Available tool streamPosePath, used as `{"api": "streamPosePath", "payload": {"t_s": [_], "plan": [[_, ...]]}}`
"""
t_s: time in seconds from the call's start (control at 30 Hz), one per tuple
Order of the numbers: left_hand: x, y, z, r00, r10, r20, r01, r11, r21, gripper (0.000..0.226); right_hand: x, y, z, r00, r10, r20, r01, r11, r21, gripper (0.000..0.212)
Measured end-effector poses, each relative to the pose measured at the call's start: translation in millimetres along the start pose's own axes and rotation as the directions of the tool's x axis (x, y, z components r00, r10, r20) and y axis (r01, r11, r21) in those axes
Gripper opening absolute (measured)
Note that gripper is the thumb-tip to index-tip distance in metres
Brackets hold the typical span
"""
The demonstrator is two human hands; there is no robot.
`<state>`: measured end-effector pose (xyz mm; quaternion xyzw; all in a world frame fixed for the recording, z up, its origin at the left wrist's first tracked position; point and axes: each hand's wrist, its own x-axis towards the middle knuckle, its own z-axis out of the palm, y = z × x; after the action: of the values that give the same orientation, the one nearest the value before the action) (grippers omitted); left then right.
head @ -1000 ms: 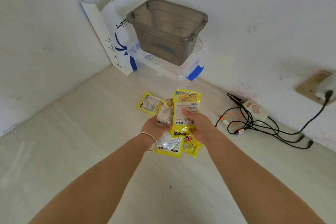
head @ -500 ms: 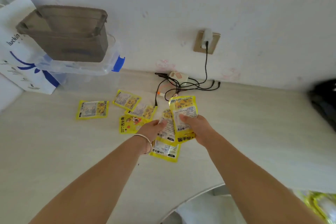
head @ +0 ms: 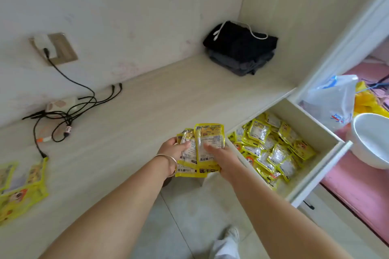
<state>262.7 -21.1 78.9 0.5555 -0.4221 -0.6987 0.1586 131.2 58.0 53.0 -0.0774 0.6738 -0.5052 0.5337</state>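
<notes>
Two hands [head: 197, 153] gripping glossy, flat yellow packets [head: 207, 143], crinkled foil rectangles

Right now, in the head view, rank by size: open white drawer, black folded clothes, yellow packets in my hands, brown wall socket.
1. open white drawer
2. black folded clothes
3. held yellow packets, nearer the camera, so unsure
4. brown wall socket

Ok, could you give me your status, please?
Left hand, right hand both hold stack of yellow plastic snack packets. White drawer open alongside. Nothing between.
</notes>
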Motion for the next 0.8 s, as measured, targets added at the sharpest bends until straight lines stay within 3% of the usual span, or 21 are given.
{"api": "streamPosePath", "payload": {"t_s": [0.1, 0.23, 0.4, 0.5, 0.6, 0.8], "plan": [[16, 1, 63, 0.995, -0.060, 0.085, 0.055, 0.997, 0.052, 0.005, 6, -3, -59, 0.995, 0.010, -0.100, -0.002, 0.997, 0.083, 0.014], [50, -10, 152, 0.973, -0.146, 0.176, 0.128, 0.986, 0.111, 0.024, 21, -8, -142, 0.975, 0.060, -0.215, -0.021, 0.984, 0.180, 0.024], [94, -40, 234, 0.932, -0.265, 0.247, 0.207, 0.949, 0.236, 0.082, 43, -5, -217, 0.950, 0.080, -0.300, -0.022, 0.981, 0.193, 0.011], [98, -40, 265, 0.924, -0.300, 0.237, 0.188, 0.897, 0.400, 0.075, 53, 3, -244, 0.937, 0.131, -0.323, -0.068, 0.978, 0.198, 0.012], [114, -42, 285, 0.952, -0.256, 0.166, 0.112, 0.799, 0.591, 0.077, 64, 15, -264, 0.910, 0.201, -0.363, -0.121, 0.965, 0.232, 0.010], [146, -56, 309, 0.940, -0.274, 0.202, -0.065, 0.439, 0.896, 0.077, 86, 22, -289, 0.841, 0.243, -0.483, -0.153, 0.964, 0.219, 0.016]]}}
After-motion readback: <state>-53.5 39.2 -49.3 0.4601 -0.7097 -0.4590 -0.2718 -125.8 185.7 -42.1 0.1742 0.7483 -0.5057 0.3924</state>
